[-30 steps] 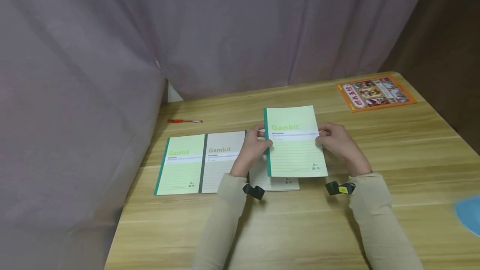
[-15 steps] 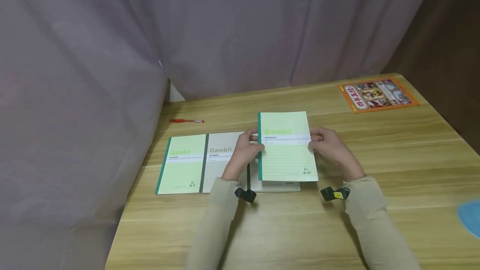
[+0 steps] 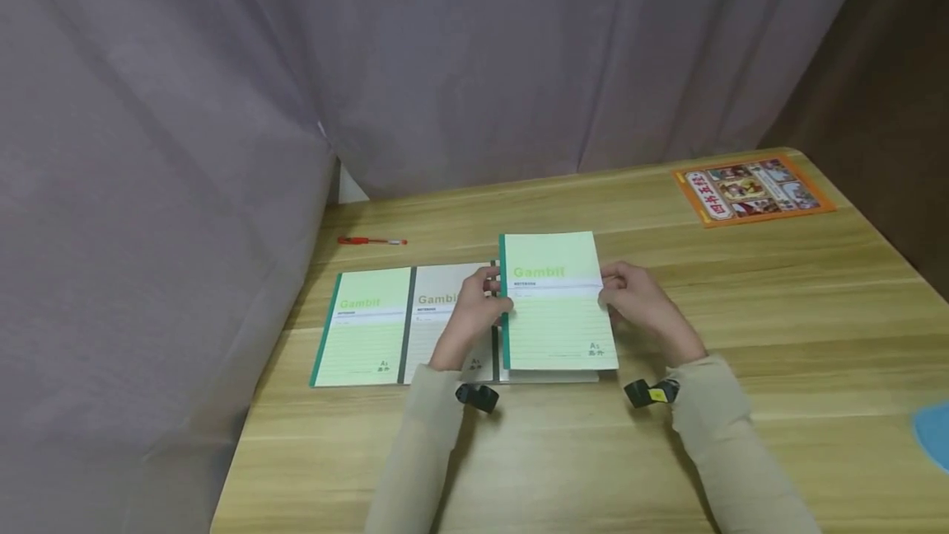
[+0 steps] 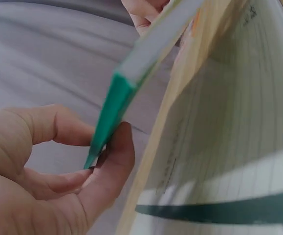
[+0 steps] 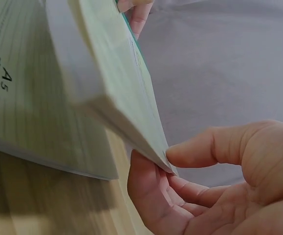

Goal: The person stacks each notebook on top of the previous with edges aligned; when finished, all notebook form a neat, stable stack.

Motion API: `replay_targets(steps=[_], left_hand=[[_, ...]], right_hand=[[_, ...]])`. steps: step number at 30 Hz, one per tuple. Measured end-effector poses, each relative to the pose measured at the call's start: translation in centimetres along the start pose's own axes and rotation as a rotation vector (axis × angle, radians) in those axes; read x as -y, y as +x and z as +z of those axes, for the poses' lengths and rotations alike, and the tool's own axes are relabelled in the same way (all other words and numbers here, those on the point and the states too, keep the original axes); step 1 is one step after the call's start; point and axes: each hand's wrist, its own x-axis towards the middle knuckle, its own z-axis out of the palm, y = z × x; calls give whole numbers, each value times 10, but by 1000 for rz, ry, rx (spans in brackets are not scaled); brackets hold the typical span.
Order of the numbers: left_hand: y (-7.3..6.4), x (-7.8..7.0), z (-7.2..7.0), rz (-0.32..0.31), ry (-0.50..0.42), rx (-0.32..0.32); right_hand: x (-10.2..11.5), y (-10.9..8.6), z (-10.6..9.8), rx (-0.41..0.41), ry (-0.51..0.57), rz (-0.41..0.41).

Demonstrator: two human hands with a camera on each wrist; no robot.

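A light green notebook (image 3: 556, 320) with a green spine is held up between both hands, above a grey-white notebook (image 3: 556, 377) that it mostly covers. My left hand (image 3: 472, 311) pinches its spine edge, thumb on the cover and fingers behind. On the opposite edge, my right hand (image 3: 641, 303) pinches it the same way. The right wrist view shows the lifted notebook (image 5: 117, 88) apart from the lined cover (image 5: 24, 107) below. To the left lie another grey-white notebook (image 3: 437, 344) with a dark spine, partly behind my left hand, and a second green notebook (image 3: 366, 336).
A red pen (image 3: 371, 241) lies behind the notebooks on the wooden table (image 3: 563, 468). An orange picture-covered book (image 3: 754, 189) is at the back right corner. A blue object (image 3: 932, 435) shows at the right edge. A grey curtain (image 3: 460, 64) hangs behind the table.
Both hands have moved left and slightly toward me with the green notebook, which now sits lower in view and more directly over the grey-white one. The other notebooks stay in place.
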Motion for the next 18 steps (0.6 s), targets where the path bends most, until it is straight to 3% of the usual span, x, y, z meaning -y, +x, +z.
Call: replay_targets(steps=[8,18], left_hand=[[1,10,-5,-30,86,13],[3,18,-7,-36,164,12]], right_hand=[[-9,7,11,34,54,30],[-16,14,22,24,26,4]])
